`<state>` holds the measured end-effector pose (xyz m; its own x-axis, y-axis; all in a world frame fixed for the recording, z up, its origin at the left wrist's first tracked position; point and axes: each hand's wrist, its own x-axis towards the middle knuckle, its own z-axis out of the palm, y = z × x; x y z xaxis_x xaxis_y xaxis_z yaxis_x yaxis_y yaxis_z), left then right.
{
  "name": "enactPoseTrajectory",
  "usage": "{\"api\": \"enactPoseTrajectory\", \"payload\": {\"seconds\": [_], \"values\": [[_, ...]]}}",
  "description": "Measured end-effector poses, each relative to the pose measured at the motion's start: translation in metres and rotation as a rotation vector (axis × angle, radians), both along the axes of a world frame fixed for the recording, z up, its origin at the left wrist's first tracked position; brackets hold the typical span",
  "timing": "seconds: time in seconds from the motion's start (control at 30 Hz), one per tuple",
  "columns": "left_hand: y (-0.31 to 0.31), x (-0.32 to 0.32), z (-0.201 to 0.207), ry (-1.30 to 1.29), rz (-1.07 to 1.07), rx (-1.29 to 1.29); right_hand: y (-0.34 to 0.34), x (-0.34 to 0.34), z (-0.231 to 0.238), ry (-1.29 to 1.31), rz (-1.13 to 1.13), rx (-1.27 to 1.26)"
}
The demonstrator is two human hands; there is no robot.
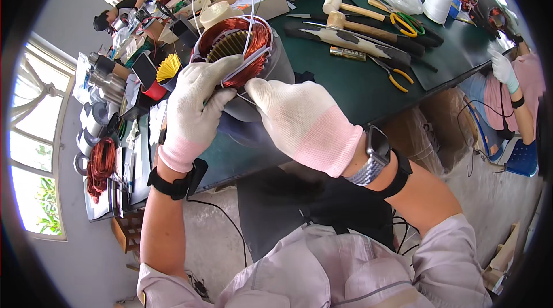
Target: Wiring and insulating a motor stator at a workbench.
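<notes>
A motor stator (pixel 276 57) stands on the green table in front of me, its copper winding (pixel 260 43) ringing a slotted core (pixel 227 46). White cord (pixel 252 11) loops up from the winding, and more of it is wound round the coil's rim. My left hand (pixel 199 97), in a white and pink glove, has its fingers closed on the near left rim of the winding. Beside it, my right hand (pixel 299 115), gloved alike, is pinched at the near edge, where a short piece of white cord (pixel 246 99) shows between the hands. The right fingertips are partly hidden.
Mallets (pixel 345 7), scissors (pixel 406 23), pliers (pixel 397 74) and a battery (pixel 348 53) lie to the right. A white thread spool (pixel 439 1) stands behind them. Copper coils (pixel 102 167) and wire spools (pixel 86 141) crowd the left. A co-worker's gloved hand (pixel 503 70) shows far right.
</notes>
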<state>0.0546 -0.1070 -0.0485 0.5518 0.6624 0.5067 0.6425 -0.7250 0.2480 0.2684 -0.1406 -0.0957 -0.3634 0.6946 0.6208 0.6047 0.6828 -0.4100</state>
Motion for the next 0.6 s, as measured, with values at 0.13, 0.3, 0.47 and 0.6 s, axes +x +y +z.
{"api": "enactPoseTrajectory", "payload": {"seconds": [0.13,0.3,0.47,0.6], "values": [[-0.003,0.004,0.017,-0.071,0.096,-0.267,0.010,0.010,0.010,0.105,0.136,-0.277],[0.027,-0.001,0.050,0.415,-0.166,-0.300,0.017,0.000,0.017,0.120,-0.039,-0.269],[0.012,-0.006,0.042,0.337,0.080,0.018,0.004,0.003,0.036,0.186,-0.031,0.126],[-0.008,0.008,0.021,0.079,0.126,0.316,0.026,0.013,0.064,0.719,0.535,-0.688]]}}
